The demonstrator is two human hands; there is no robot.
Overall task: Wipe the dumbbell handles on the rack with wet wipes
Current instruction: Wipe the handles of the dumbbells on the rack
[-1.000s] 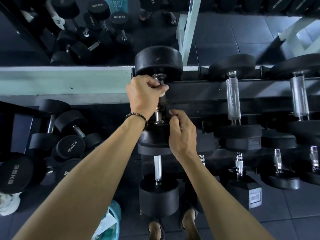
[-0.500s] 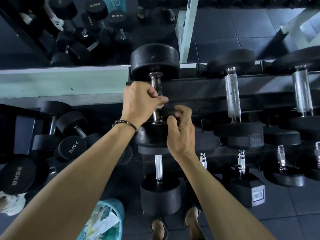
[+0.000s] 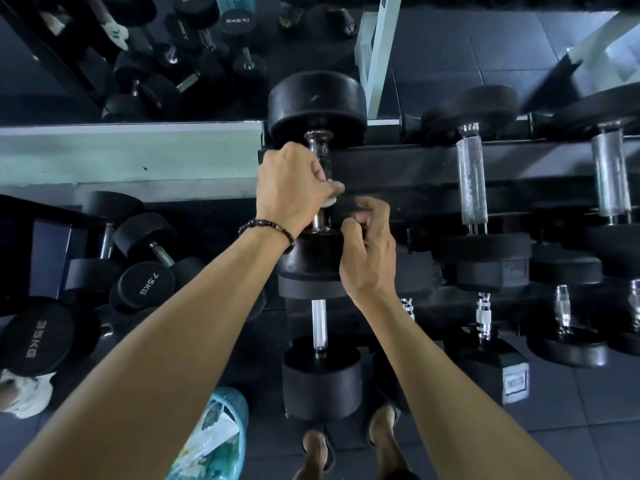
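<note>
Rack (image 3: 398, 188): black, two tiers, spanning centre to right edge; left end level with the leftmost dumbbell, pale ledge (image 3: 128, 157) beyond it.

Leftmost dumbbell (image 3: 317, 102), upper tier: large black round heads, chrome handle (image 3: 320, 154) running front to back; far head at the rack's rear edge, near head (image 3: 311, 258) at the front edge.

Neighbouring dumbbell (image 3: 472, 181), upper tier right: knurled handle bare, well apart from the held one, open gap of black rail between. Third dumbbell (image 3: 611, 174) further right, partly cut by the frame edge.

Lower-tier dumbbell (image 3: 320, 372): directly below the held one, short chrome handle, front head overhanging the floor (image 3: 571, 427).

Loose dumbbells (image 3: 145, 282) on the floor left of the rack, marked 7.5KG and 35KG, crowded together, touching.

Teal basket (image 3: 221, 424): floor, lower left of centre, beside the feet, papers inside.

Left hand (image 3: 294, 188): fingers curled round the middle of the chrome handle, white wet wipe (image 3: 329, 201) pressed against the bar under the fingers, only a corner showing. Beaded bracelet (image 3: 268, 230) at the wrist.

Right hand (image 3: 369, 244): just right of the handle's near end, fingers curled loosely, thumb and fingertips close together by the near head; whether pinching anything, cannot tell.
</note>
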